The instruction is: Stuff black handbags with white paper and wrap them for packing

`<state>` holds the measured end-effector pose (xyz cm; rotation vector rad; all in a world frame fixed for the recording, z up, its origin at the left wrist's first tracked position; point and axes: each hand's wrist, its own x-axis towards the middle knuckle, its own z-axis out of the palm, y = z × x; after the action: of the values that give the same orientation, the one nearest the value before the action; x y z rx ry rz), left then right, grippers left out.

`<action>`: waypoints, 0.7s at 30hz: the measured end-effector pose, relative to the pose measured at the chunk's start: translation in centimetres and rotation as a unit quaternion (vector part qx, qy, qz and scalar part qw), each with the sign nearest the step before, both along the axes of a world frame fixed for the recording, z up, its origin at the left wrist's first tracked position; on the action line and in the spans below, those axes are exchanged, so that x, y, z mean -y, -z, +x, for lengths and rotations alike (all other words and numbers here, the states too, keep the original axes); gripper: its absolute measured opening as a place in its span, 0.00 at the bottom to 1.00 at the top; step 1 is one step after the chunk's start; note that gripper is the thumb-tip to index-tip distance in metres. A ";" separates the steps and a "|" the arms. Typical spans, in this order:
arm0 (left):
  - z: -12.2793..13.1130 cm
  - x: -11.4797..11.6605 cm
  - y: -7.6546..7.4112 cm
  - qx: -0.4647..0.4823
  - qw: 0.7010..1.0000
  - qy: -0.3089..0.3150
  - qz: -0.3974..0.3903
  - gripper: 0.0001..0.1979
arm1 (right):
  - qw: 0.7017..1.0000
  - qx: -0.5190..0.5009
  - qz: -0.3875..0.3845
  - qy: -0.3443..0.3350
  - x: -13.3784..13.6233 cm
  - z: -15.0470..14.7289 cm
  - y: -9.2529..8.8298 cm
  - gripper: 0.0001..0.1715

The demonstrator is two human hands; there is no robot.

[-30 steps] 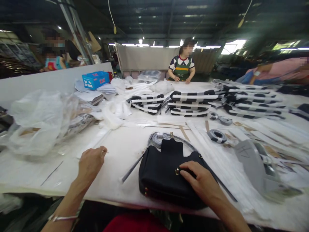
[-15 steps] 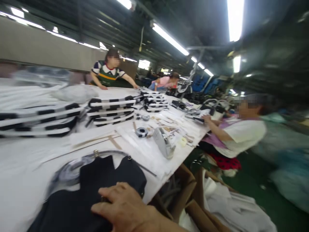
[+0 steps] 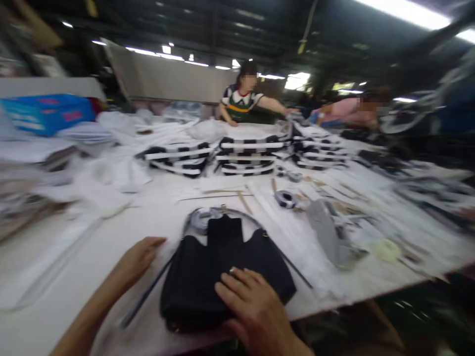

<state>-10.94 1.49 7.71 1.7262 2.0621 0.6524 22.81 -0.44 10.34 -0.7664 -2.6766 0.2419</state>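
Observation:
A black handbag lies flat on the white table right in front of me, its flap pointing away and a wrapped strap curled at its far end. My right hand rests flat on the bag's near right part, fingers stretched out over the fabric. My left hand lies on the table just left of the bag, fingers loosely extended, holding nothing. The picture is smeared by motion.
Stacks of black-and-white striped pieces lie across the table's middle. A tape roll and a grey dispenser sit to the right. A blue box stands at far left. One person leans over the far edge; another works at the right.
The view swung right towards a seated co-worker, then back left to the bag. My left hand is in sight again beside the bag. My right hand stayed on the bag.

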 end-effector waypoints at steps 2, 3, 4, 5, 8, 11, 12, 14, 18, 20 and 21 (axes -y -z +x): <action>-1.2 2.7 -0.8 0.071 0.997 -0.013 -0.029 0.15 | 0.999 -0.016 0.036 -0.031 -0.6 0.4 0.7 0.33; -1.2 3.2 -1.1 0.113 0.993 -0.010 -0.032 0.16 | 0.997 -0.020 0.060 -0.052 -0.9 0.5 1.0 0.32; -1.0 3.2 -1.3 0.153 0.988 -0.004 -0.031 0.18 | 0.994 -0.025 0.083 -0.071 -1.2 0.7 1.3 0.32; -0.7 3.0 -1.5 0.184 0.982 0.002 -0.032 0.19 | 0.990 -0.029 0.103 -0.087 -1.4 0.8 1.4 0.31; 0.3 2.0 -1.7 0.289 0.956 0.025 -0.051 0.23 | 0.986 -0.041 0.122 -0.104 -1.7 1.2 1.1 0.27; 0.7 1.3 -1.2 0.370 0.926 0.018 -0.066 0.29 | 0.990 -0.060 0.096 -0.086 -2.0 1.4 0.3 0.24; 0.8 1.1 -0.9 0.394 0.916 0.014 -0.070 0.31 | 0.991 -0.070 0.085 -0.077 -2.2 1.5 -0.1 0.23; 0.9 0.7 -0.5 0.449 0.890 0.022 -0.080 0.34 | 0.992 -0.093 0.065 -0.052 -2.6 2.0 -0.9 0.20; 1.9 -0.2 -0.4 0.551 0.829 0.068 -0.071 0.37 | 0.991 -0.132 0.020 0.006 -3.6 3.3 -2.2 0.15; 2.4 -0.6 -0.7 0.568 0.818 0.069 -0.059 0.37 | 0.990 -0.137 -0.011 0.025 -4.0 4.0 -2.6 0.14; 2.7 -0.7 -0.8 0.572 0.815 0.068 -0.057 0.38 | 0.990 -0.138 -0.024 0.030 -4.1 4.3 -2.7 0.13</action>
<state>-8.28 2.15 8.54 0.9339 1.0613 1.1153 27.10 3.64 13.04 -0.7645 -2.3910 0.3691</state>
